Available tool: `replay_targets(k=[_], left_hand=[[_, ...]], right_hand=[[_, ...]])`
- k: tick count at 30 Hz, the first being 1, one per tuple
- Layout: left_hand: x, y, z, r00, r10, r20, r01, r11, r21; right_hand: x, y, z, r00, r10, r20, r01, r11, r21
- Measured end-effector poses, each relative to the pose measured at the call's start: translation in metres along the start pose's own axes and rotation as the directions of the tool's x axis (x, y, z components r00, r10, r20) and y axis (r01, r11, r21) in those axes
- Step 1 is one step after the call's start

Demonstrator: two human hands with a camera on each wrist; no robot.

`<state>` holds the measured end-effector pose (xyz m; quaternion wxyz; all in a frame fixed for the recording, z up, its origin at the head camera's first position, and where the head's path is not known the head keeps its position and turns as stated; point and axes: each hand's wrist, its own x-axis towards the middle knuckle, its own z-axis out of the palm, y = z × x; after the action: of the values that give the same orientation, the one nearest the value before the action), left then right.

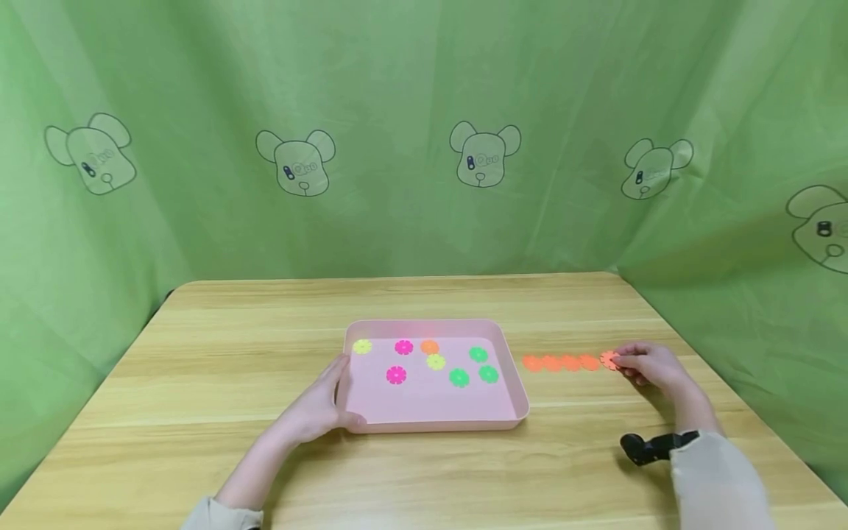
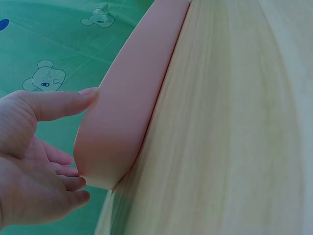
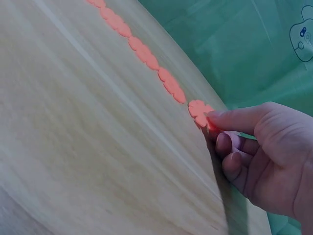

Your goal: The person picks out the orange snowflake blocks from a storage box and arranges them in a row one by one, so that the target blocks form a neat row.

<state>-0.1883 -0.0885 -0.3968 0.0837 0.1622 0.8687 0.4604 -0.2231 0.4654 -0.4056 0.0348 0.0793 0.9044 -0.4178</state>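
My right hand [image 1: 652,364] pinches an orange flower-shaped disc [image 1: 609,360] between thumb and fingers, at the right end of a row of orange flower discs [image 1: 570,363]. In the right wrist view the held disc [image 3: 198,111] is tilted up, with a small gap to the nearest disc [image 3: 171,85] in the row. My left hand [image 1: 314,405] rests against the left front corner of a pink tray [image 1: 437,426], thumb at the front rim and fingers along the left side. The left wrist view shows the thumb straight, its tip touching the tray wall [image 2: 129,83].
Inside the tray lie yellow [image 1: 362,346], pink [image 1: 396,375], green [image 1: 459,377] and orange [image 1: 430,346] flower discs. A black wrist-mounted device [image 1: 652,447] sticks out from the right sleeve over the wooden table [image 1: 457,478]. Green curtains [image 1: 391,235] hang behind and beside it.
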Motion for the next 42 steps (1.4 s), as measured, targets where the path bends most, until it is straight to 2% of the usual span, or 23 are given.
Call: replay_targets(k=[9,22,29,38,42], left_hand=[[0.000,0.000,0.000,1.000,0.003,-0.004,-0.003,1.000,0.000],[0.000,0.000,0.000,1.000,0.008,-0.008,-0.008,1.000,-0.002],[-0.001,0.000,0.000,1.000,0.009,-0.006,-0.009,1.000,0.009],[-0.002,0.000,0.000,1.000,0.009,-0.004,-0.009,1.000,0.007],[-0.001,0.000,0.000,1.000,0.010,-0.004,-0.010,1.000,0.008]], right_hand=[[0.000,-0.003,0.004,1.000,-0.005,-0.023,0.003,0.998,-0.067],[0.001,0.001,0.006,0.997,-0.053,-0.050,0.048,0.995,-0.091],[0.001,0.002,0.007,0.997,-0.045,-0.063,0.042,0.998,-0.055],[-0.002,-0.002,0.003,1.000,-0.025,-0.007,0.026,0.998,0.059],[-0.002,-0.011,0.002,0.999,-0.045,-0.002,0.045,0.998,0.035]])
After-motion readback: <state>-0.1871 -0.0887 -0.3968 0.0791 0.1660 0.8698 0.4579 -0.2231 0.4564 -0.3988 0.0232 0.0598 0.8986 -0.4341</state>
